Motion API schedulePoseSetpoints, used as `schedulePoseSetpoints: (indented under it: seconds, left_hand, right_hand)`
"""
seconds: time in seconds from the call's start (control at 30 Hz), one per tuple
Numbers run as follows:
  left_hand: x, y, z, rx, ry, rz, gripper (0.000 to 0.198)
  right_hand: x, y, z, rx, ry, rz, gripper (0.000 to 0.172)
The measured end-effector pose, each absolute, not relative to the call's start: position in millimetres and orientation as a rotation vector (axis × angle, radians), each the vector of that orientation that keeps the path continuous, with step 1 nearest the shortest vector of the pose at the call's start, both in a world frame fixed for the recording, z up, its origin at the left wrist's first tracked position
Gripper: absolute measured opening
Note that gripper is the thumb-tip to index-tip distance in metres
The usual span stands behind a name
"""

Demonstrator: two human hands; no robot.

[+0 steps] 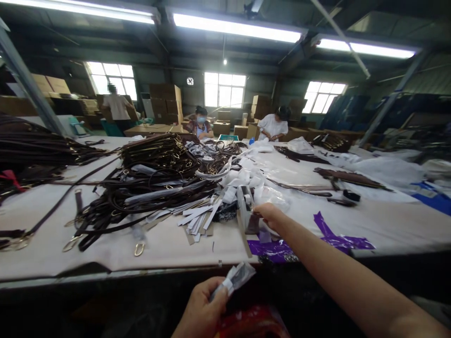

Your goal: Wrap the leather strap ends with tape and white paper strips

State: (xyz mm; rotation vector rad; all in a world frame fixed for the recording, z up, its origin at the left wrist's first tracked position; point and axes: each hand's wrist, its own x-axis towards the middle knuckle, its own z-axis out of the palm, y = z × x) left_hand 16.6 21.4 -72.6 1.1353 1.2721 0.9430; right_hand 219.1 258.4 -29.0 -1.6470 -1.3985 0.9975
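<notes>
My left hand (205, 304) is closed around a bundle in clear plastic (237, 277), with a white band across it, just in front of the table edge. Further forward, my right hand (270, 217) reaches over the table with its fingers pinched together. They are at the side of a grey holder that looks like a tape dispenser (245, 199); what they pinch is too small to make out. White and grey paper strips (199, 218) lie fanned out to the left of the holder. Purple plastic wrapping (273, 250) lies under and beside my right forearm.
Dark brown leather straps with metal clips (155, 157) are heaped at the left and middle. More straps (347, 178) and clear plastic bags (387, 169) lie at the right. Three people are at work beyond the table. A red item (252, 321) is below the table edge.
</notes>
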Motion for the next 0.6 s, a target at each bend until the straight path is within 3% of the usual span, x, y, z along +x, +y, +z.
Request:
schedulePoseSetpoints:
  seconds: [0.17,0.37,0.6]
  left_hand:
    - [5,20,-74,1.069,1.275,0.976,0.053]
    - [4,29,-77,1.156,1.245,0.972,0.05]
    - [7,28,-56,1.258,1.357,1.058,0.037]
  right_hand:
    - [229,232,-45,-1.654,-1.374,0.911,0.017]
    - [225,212,-77,-1.662,-1.406,0.907,0.022]
    - [229,216,-72,-1.65,-1.596,0.71,0.015]
